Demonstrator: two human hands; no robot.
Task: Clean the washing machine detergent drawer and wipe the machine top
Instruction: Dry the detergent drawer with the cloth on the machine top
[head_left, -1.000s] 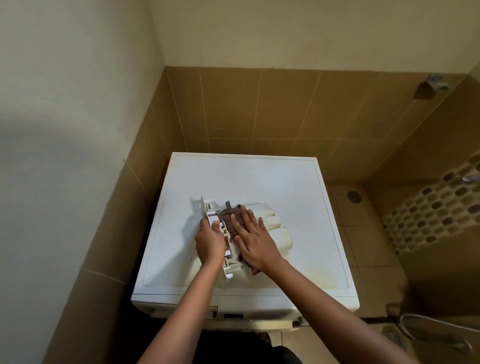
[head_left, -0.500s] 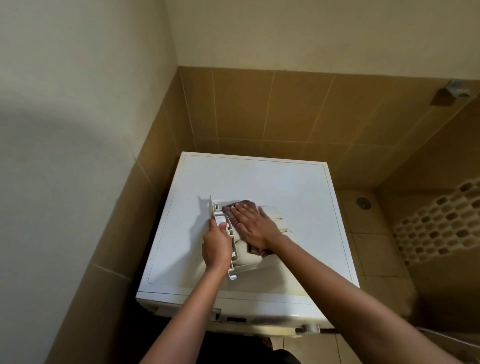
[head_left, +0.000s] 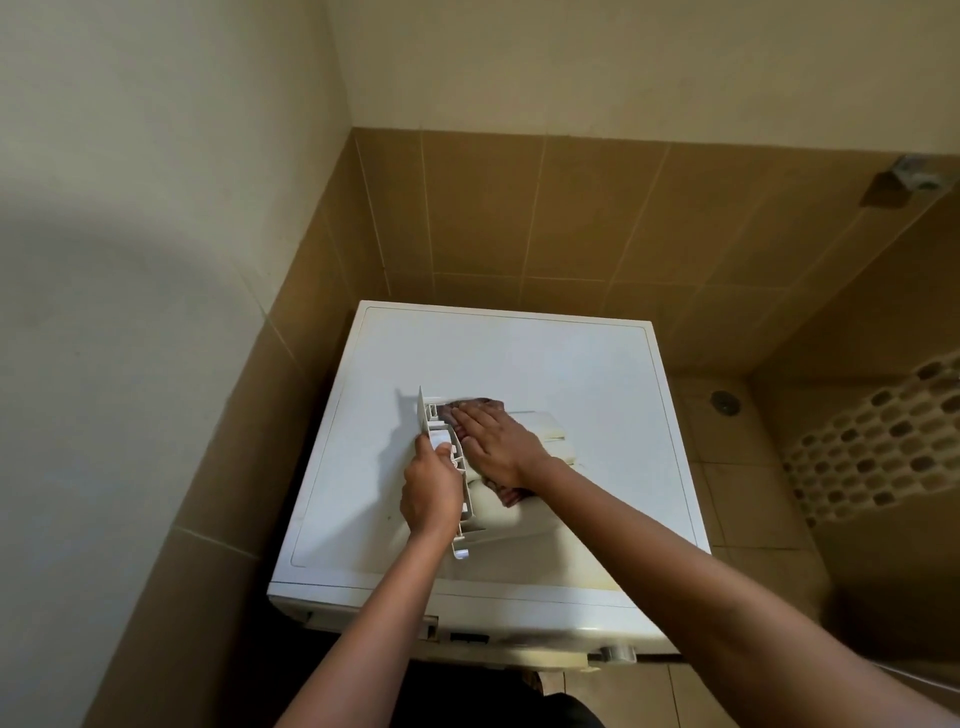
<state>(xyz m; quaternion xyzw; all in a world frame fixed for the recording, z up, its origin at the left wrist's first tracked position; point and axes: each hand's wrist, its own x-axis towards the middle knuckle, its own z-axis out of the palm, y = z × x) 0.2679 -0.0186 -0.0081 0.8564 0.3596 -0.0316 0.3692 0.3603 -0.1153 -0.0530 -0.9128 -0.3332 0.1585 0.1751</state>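
The white detergent drawer (head_left: 540, 426) lies on its side on the washing machine top (head_left: 519, 353), its front panel standing up at the left. My left hand (head_left: 431, 488) grips that front panel edge. Flat on a dark brownish cloth (head_left: 483, 404), my right hand (head_left: 496, 444) presses it with straight fingers onto the drawer's upturned side. Most of the cloth is hidden under the palm; one end shows beyond the fingertips and another below the wrist.
The machine sits in a corner, with a plain wall at the left and tan tiles behind. To the right lies a tiled floor with a round drain (head_left: 723, 401). A knob (head_left: 618, 653) shows on the machine's front panel.
My right hand with the cloth has slid away from me along the drawer toward its far end. The left hand keeps its grip. The camera has shifted slightly left.
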